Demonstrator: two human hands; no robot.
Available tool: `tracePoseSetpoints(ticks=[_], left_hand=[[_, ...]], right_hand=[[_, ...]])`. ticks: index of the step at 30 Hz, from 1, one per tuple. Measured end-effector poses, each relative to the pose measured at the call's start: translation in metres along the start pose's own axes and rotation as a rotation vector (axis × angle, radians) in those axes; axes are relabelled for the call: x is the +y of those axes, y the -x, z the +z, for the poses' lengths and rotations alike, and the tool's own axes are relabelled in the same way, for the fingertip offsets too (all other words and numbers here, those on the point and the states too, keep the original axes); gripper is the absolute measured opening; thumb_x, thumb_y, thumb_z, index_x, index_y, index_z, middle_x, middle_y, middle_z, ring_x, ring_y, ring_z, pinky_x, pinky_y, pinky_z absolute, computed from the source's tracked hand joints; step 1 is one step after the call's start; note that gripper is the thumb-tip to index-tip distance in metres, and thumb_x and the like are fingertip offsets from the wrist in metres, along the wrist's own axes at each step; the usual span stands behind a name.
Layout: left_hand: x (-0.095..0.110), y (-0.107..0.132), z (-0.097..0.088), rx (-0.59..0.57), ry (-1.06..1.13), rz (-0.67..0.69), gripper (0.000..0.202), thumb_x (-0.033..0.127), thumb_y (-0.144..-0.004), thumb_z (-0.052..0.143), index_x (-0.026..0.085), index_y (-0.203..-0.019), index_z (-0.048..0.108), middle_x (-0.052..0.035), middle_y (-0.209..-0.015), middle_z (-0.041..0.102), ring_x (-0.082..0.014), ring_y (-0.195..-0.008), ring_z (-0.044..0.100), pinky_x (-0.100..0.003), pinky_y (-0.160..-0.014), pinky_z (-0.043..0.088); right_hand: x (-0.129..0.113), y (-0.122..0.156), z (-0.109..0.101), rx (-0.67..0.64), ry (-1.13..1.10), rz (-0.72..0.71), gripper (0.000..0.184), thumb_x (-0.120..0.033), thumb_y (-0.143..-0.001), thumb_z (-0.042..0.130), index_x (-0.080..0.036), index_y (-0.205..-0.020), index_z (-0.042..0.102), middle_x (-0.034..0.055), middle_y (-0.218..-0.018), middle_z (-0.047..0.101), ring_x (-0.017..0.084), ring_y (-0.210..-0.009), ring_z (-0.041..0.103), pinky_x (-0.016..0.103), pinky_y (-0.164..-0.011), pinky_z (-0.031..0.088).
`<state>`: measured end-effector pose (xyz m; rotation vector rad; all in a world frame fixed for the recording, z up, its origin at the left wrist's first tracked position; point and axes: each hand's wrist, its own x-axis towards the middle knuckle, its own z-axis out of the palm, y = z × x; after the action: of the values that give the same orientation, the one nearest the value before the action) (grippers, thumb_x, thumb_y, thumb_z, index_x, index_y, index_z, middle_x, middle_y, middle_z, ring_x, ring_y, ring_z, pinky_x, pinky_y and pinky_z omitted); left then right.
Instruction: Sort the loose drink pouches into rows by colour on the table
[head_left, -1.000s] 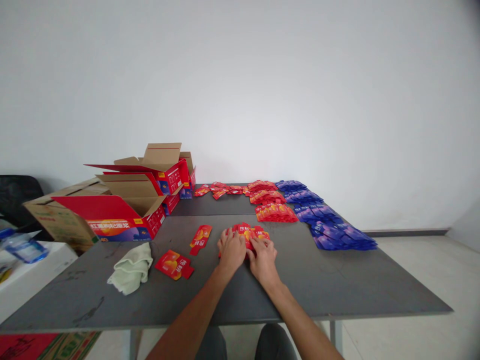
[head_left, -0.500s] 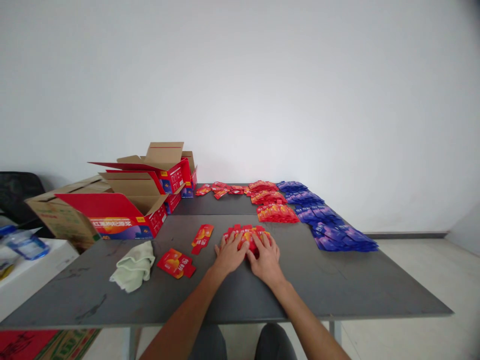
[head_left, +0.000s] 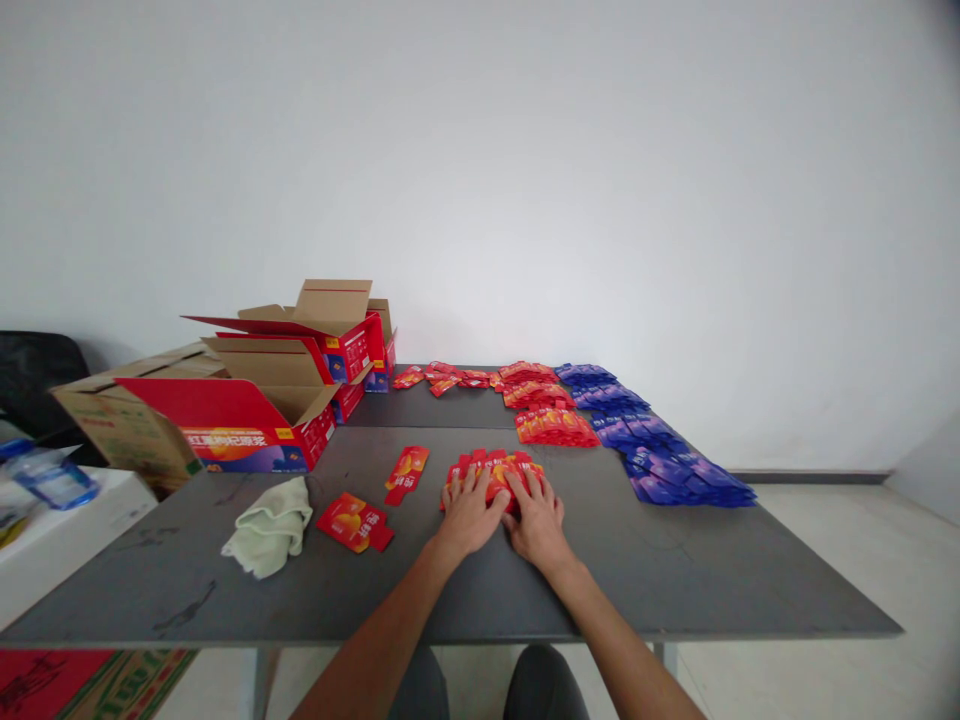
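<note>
Both of my hands rest on a fanned row of red sachets (head_left: 495, 466) with orange pictures, in the middle of the table. My left hand (head_left: 469, 515) lies over its left half, fingers spread and pointing away from me. On the right half, my right hand (head_left: 538, 520) is laid with its fingers apart too. The thumbs come close together between them. Parts of the row are hidden under the fingers. To the left lie a loose red sachet (head_left: 406, 470) and, nearer me, another red sachet (head_left: 351, 521).
Fanned red sachets (head_left: 555, 427) and fanned blue sachets (head_left: 682, 475) lie at the right. More red sachets (head_left: 442, 374) lie at the back. Open red cartons (head_left: 247, 440) stand at the left, behind a pale cloth (head_left: 270, 527). A plastic bottle (head_left: 56, 480) is beyond the left edge.
My hands have drawn slightly back toward me over the red row, showing more of its far edge. The view has shifted a little.
</note>
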<state>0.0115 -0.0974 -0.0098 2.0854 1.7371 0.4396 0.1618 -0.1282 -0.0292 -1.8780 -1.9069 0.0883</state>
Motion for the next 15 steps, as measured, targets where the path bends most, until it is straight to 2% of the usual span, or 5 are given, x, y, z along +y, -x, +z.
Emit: tracePoseSetpoints(ticks=[7,15], left_hand=[[0.023,-0.003,0.015,0.016,0.036,-0.01,0.071,0.066,-0.09,0.03,0.031,-0.152,0.031,-0.0034,-0.162,0.022,-0.034,-0.15,0.01,-0.054,-0.12,0.01],[0.074,-0.023,0.043,0.002,0.03,-0.008,0.078,0.069,-0.089,0.027,0.025,-0.153,0.029,-0.0095,-0.162,0.021,-0.0386,-0.149,0.009,-0.058,-0.119,0.009]], right_hand=[[0.03,-0.004,-0.009,-0.006,0.007,-0.016,0.067,-0.03,-0.084,0.066,-0.035,-0.146,0.041,0.0101,-0.155,0.032,0.037,-0.139,0.025,0.057,-0.103,0.03],[0.084,-0.011,-0.028,0.001,0.011,0.003,0.071,-0.027,-0.079,0.067,-0.034,-0.146,0.041,0.0074,-0.154,0.032,0.033,-0.141,0.023,0.053,-0.107,0.025]])
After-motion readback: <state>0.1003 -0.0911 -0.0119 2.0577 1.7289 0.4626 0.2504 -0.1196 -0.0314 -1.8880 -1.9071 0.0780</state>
